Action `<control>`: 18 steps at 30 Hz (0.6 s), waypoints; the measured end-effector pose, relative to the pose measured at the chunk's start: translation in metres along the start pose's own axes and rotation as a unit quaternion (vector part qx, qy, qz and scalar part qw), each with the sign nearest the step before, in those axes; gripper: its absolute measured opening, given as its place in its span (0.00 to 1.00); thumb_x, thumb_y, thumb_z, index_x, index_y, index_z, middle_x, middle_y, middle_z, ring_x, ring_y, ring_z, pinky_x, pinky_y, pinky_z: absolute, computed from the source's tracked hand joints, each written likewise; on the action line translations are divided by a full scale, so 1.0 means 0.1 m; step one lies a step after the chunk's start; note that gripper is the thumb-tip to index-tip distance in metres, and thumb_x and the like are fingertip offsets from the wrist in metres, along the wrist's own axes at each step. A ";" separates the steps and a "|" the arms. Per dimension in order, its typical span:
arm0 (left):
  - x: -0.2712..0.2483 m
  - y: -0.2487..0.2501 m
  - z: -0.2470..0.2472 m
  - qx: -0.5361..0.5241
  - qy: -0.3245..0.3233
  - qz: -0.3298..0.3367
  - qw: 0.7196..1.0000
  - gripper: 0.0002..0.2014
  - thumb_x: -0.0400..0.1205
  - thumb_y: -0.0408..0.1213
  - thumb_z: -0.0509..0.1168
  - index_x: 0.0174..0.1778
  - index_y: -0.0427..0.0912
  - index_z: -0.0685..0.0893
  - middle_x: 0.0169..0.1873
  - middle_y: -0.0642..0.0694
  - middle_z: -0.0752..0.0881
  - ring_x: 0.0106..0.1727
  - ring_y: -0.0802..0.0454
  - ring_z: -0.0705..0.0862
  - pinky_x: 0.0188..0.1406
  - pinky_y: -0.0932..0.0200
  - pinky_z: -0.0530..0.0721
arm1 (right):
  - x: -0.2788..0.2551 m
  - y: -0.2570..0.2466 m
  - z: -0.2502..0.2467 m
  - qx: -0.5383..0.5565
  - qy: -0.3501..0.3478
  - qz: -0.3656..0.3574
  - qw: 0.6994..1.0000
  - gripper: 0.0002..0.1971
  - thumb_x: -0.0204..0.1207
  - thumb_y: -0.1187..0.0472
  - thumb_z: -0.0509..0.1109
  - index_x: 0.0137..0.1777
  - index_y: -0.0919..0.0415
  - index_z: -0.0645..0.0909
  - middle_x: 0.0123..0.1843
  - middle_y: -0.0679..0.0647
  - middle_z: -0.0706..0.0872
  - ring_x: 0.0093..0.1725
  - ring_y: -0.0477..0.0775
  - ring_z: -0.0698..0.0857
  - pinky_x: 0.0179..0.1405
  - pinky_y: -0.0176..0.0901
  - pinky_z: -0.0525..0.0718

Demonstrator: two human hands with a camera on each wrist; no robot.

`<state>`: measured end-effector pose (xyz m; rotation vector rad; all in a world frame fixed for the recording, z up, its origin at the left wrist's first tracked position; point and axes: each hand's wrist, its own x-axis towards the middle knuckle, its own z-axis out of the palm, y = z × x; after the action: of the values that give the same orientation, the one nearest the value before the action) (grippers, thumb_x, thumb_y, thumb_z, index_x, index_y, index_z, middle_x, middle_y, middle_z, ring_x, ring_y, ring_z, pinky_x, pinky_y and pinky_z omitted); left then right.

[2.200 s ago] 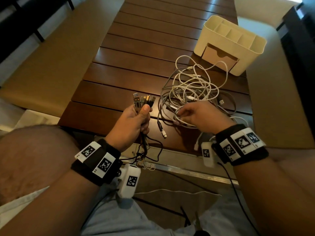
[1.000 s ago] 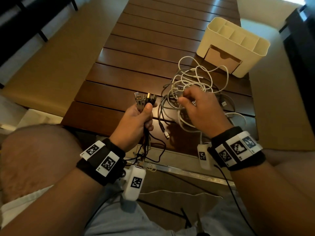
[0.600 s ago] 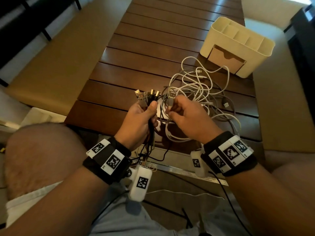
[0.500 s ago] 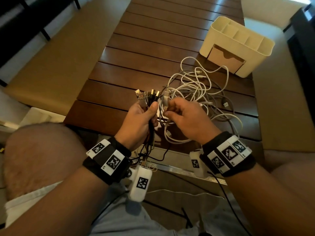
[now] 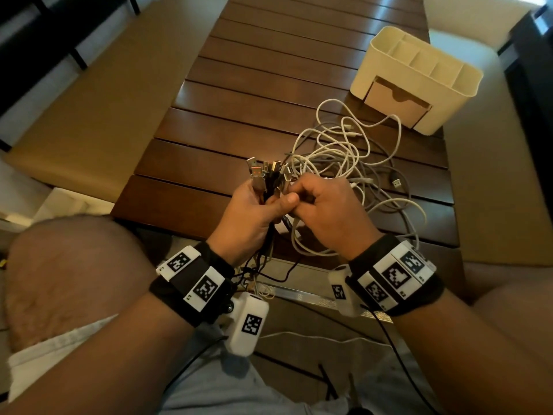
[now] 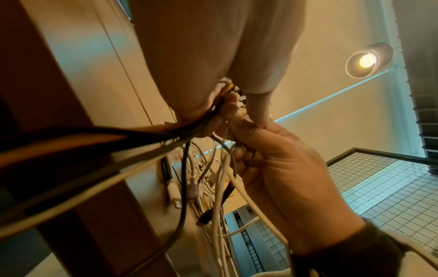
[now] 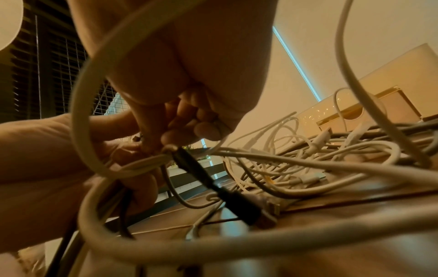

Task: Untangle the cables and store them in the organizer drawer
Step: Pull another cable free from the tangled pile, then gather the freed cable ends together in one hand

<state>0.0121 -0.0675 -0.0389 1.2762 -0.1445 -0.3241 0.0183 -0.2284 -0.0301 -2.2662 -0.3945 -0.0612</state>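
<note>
Gripping a bundle of plug ends (image 5: 266, 172), the left hand (image 5: 248, 214) curls round them, while the right hand (image 5: 326, 214) pinches a cable beside it. Tangled cables (image 5: 344, 151) lie on the table (image 5: 239, 94) near the organizer (image 5: 419, 55) — drawer (image 5: 395, 100) closed, no legible writing.

Two hands show in the lower middle of the frame: one left hand (image 5: 251, 211) and one right hand (image 5: 326, 214). One cream organizer (image 5: 419, 73) with one drawer (image 5: 395, 103) sits at upper right. The tangled cables (image 5: 344, 151) at centre are too knotted to count.
</note>
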 end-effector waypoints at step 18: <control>0.06 0.02 -0.10 -0.116 0.165 0.002 0.979 0.14 0.89 0.45 0.55 0.43 0.43 0.78 0.29 0.50 0.79 0.44 0.47 0.90 0.50 0.53 0.88 | 0.01 0.09 -0.04 -0.119 -0.110 0.069 0.984 0.16 0.73 0.60 0.80 0.58 0.55 0.82 0.53 0.43 0.80 0.53 0.44 0.80 0.51 0.35 0.81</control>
<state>0.0214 -0.0595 -0.0399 1.0807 0.1707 -0.1172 0.0228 -0.2369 -0.0338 -2.5413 -0.3590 0.2279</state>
